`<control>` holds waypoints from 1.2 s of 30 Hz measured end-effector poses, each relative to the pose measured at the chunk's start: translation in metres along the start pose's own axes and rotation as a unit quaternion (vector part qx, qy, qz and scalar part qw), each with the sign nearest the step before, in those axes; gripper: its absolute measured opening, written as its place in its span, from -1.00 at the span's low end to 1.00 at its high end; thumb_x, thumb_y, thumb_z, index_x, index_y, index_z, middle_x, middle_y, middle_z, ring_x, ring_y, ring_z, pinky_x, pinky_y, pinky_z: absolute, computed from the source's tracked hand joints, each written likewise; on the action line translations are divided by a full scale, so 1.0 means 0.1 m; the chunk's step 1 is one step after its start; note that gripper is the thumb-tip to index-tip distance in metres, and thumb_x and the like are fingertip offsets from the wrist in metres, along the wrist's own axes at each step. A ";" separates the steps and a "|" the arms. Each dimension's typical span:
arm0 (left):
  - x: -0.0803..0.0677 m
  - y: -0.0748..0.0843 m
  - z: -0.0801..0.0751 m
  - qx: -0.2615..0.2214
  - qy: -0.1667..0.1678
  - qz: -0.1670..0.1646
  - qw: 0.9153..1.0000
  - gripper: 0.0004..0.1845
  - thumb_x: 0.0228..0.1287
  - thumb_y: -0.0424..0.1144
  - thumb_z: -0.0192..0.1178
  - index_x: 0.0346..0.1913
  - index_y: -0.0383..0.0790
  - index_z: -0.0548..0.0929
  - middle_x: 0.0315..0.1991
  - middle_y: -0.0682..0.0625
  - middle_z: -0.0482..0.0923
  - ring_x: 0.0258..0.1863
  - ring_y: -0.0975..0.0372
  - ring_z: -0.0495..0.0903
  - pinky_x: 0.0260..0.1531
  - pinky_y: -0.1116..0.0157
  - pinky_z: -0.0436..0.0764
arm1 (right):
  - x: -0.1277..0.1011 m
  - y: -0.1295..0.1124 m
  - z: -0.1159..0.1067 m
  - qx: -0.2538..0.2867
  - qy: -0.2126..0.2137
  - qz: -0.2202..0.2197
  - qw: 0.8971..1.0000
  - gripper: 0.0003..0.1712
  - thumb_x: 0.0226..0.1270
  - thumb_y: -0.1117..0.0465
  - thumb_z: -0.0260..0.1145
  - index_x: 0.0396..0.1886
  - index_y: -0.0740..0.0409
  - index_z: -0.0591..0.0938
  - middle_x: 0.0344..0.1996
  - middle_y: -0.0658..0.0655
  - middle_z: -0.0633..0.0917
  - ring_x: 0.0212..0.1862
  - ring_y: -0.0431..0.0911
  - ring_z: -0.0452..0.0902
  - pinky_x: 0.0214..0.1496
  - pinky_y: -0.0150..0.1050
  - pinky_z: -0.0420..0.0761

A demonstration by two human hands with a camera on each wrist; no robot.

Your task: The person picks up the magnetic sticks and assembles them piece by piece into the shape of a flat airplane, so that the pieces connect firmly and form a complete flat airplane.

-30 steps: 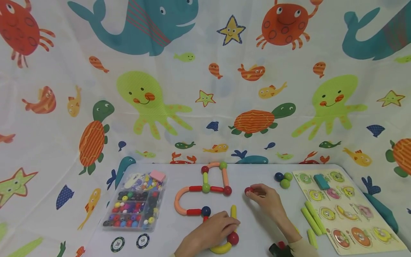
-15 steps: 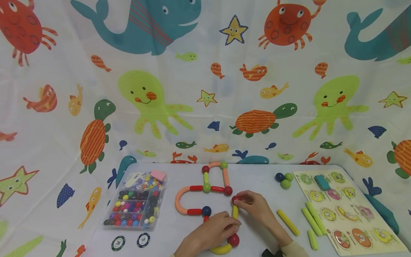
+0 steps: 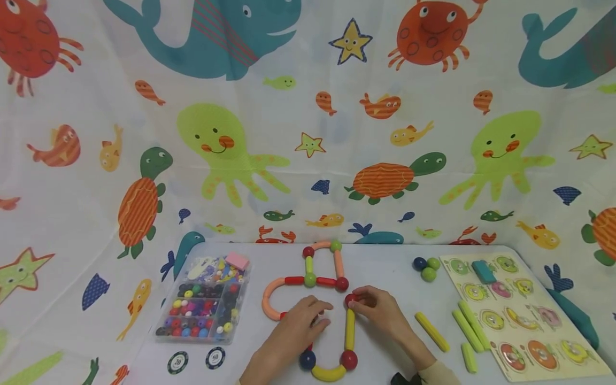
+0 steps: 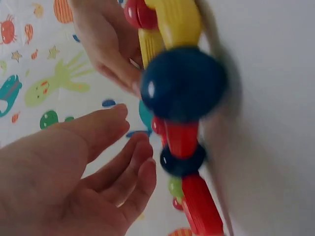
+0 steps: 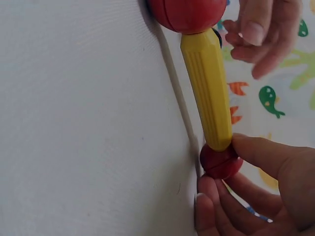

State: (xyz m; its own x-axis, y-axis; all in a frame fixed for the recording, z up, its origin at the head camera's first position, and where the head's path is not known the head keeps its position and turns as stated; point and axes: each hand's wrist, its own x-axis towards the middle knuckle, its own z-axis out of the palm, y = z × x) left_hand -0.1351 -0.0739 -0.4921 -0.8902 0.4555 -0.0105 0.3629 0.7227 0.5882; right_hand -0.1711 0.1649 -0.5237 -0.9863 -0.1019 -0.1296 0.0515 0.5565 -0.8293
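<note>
White table (image 3: pixel 385 262): the stick-and-ball chain (image 3: pixel 308 280) serves as landmark. Bead box (image 3: pixel 204 302) sits left of the chain, puzzle board (image 3: pixel 517 315) well to its right, loose yellow sticks (image 3: pixel 431 331) between chain and board. Left hand (image 3: pixel 293 326) lies over the chain's middle, fingers relaxed and straight, gripping nothing. Right hand (image 3: pixel 380 310) pinches the red ball (image 5: pixel 220 161) at the far end of the chain's upright yellow stick (image 3: pixel 349 329). Risk, as judged: a sideways tug on this ball could tilt the stick off its lower red ball (image 3: pixel 348 359), breaking the loop; the ball could also snap onto the neighbouring red ball (image 3: pixel 342 283) just beside it.
</note>
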 end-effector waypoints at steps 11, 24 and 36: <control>-0.08 -0.21 -0.07 0.060 0.050 -0.031 0.996 -0.66 0.31 -0.05 0.37 0.10 -0.03 0.72 -0.07 0.13 0.58 -0.12 0.35 0.45 -0.04 0.32 0.64 | 0.01 -0.04 0.06 -0.015 -0.033 -0.005 0.999 -0.55 0.25 0.00 0.50 0.08 0.04 0.69 -0.18 -0.03 0.73 -0.14 -0.14 0.56 -0.16 -0.32 0.64; -0.08 -0.23 -0.04 0.040 0.048 -0.045 0.997 -0.67 0.34 -0.05 0.35 0.10 -0.05 0.72 -0.08 0.14 0.53 -0.12 0.37 0.42 -0.07 0.35 0.63 | -0.04 -0.05 0.06 -0.038 -0.065 -0.040 0.996 -0.48 0.29 -0.10 0.45 0.18 -0.02 0.67 -0.02 -0.01 0.72 -0.09 -0.14 0.54 -0.13 -0.40 0.60; -0.08 -0.24 -0.05 0.036 0.037 -0.047 0.998 -0.65 0.35 -0.02 0.34 0.12 -0.02 0.71 -0.06 0.15 0.53 -0.10 0.36 0.43 -0.02 0.32 0.65 | -0.06 -0.04 -0.02 -0.042 -0.034 -0.037 0.998 -0.56 0.31 -0.03 0.45 0.15 -0.06 0.67 -0.07 -0.09 0.73 -0.07 -0.19 0.60 0.04 -0.25 0.68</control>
State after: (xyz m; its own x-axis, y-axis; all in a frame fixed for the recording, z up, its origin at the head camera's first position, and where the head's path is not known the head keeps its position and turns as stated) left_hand -0.1383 -0.0978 -0.5018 -0.9385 0.3453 -0.0018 0.2924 0.7975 0.5277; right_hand -0.1660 0.1643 -0.5185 -0.9737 -0.1997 -0.1093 -0.0371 0.6129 -0.7893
